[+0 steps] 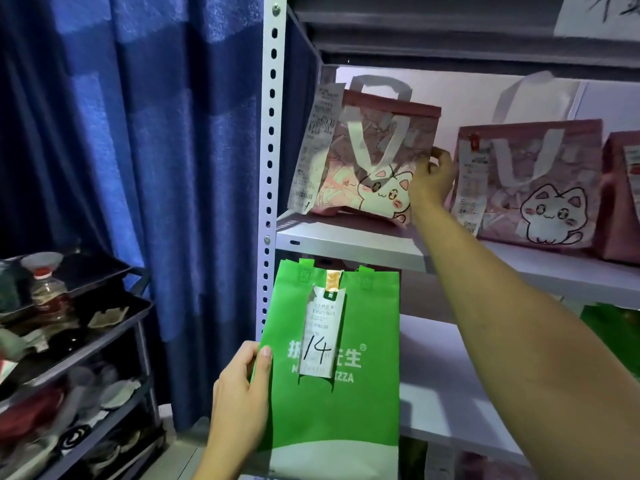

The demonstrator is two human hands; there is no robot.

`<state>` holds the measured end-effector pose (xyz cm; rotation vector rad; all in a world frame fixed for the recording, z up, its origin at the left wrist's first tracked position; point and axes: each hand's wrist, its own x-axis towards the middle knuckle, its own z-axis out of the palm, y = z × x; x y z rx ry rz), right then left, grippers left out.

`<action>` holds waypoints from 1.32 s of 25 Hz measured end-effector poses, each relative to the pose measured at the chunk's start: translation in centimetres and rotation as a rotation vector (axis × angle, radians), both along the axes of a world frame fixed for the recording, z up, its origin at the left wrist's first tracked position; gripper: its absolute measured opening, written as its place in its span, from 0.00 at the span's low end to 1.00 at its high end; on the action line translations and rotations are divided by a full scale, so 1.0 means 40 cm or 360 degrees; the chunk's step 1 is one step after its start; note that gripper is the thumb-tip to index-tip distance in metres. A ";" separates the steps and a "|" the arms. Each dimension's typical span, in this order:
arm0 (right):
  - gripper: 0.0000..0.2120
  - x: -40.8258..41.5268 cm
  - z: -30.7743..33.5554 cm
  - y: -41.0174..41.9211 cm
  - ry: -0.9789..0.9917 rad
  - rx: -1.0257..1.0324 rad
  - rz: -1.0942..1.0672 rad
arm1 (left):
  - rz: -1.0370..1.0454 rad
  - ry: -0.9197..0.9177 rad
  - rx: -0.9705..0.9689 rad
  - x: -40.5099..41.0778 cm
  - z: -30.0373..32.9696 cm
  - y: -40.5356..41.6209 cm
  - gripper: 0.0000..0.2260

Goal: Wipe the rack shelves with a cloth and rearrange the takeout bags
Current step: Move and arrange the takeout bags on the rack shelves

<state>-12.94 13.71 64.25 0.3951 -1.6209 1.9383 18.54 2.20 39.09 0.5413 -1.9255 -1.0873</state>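
Observation:
My left hand (239, 393) grips the left edge of a green takeout bag (360, 417), held upright in front of the rack with a receipt marked "14" on its face. My right hand (433, 178) reaches up to the upper shelf (346, 237) and grips the right side of a pink cat-print bag (367, 157), which stands at the shelf's left end with a long receipt hanging off it. A second pink cat bag (533, 188) stands just right of that hand, and a third pink bag (623, 199) is cut off by the frame edge. No cloth is visible.
The rack's perforated white upright (270, 133) runs along the left of the shelves. A blue curtain (138, 168) hangs behind it. A dark tiered cart (86, 341) with a bottle and clutter stands lower left. A lower shelf (436, 375) lies behind the green bag.

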 end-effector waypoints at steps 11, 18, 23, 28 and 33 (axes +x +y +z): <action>0.15 0.032 -0.023 0.091 -0.0138 0.0137 0.0062 | -0.0107 0.0019 0.0016 -0.014 0.013 0.018 0.12; 0.13 0.320 -0.181 0.214 0.0082 0.0214 0.0049 | -0.0202 0.0057 0.0036 -0.007 0.019 0.045 0.13; 0.10 0.548 -0.489 0.324 -0.0065 0.0225 -0.0043 | -0.0253 0.0042 0.0065 -0.026 -0.036 0.088 0.13; 0.09 0.632 -0.717 0.416 -0.0550 0.0328 0.0021 | -0.0413 0.0030 0.0101 -0.080 -0.085 0.171 0.12; 0.15 0.596 -0.734 0.514 -0.0616 0.0428 -0.0108 | -0.0643 -0.0111 0.0161 -0.176 -0.110 0.276 0.11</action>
